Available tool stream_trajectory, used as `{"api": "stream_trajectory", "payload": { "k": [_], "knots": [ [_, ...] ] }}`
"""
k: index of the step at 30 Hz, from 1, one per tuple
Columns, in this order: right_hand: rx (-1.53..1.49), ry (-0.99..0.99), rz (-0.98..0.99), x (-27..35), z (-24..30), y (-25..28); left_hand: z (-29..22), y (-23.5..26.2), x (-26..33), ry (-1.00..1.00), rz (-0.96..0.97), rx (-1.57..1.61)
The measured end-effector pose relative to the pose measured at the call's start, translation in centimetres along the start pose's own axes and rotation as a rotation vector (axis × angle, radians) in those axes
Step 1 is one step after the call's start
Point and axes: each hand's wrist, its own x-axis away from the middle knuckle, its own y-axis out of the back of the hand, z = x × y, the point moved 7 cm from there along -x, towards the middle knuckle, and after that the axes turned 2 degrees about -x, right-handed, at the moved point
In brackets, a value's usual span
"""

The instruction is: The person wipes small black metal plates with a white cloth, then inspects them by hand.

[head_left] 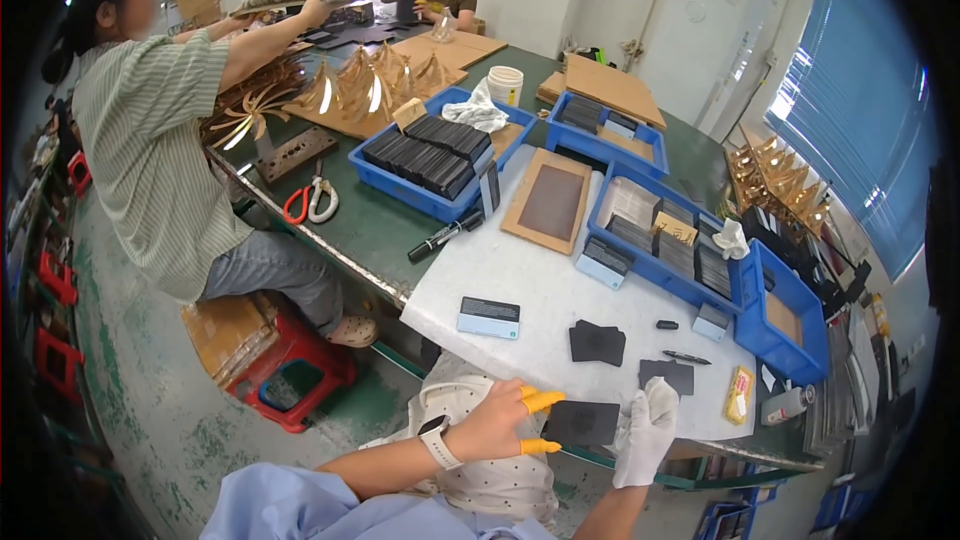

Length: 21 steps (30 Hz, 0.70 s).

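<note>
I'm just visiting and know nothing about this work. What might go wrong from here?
The dark card between the left hand and the gloved right hand is near the edge of the table, so a slip might drop it into the lap or onto the floor.

The pen lies loose beside another dark card; a nudge could roll it.

The uneven stack of dark cards might scatter if bumped.

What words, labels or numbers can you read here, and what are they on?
Nothing reads clearly enough to quote.
Black-and-blue card: printed lines, too small.
Tan slip right of centre: handwritten marks, blurred.
Yellow packet: lettering, blurred.
Held black card: no readable text.
</note>
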Motion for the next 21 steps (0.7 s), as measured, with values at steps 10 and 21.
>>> {"api": "stream_trajectory", "payload": {
  "k": [10, 21],
  "knots": [
    [0.056, 0.031, 0.062, 0.6, -0.3, -1.5, 0.9, -0.4, 0.2, 0.046, 0.026, 0.002],
    [0.072, -0.057, 0.059, 1.0, -0.6, -1.2, 1.1, -0.4, 0.3, 0.044, 0.011, -0.013]
  ]
}}
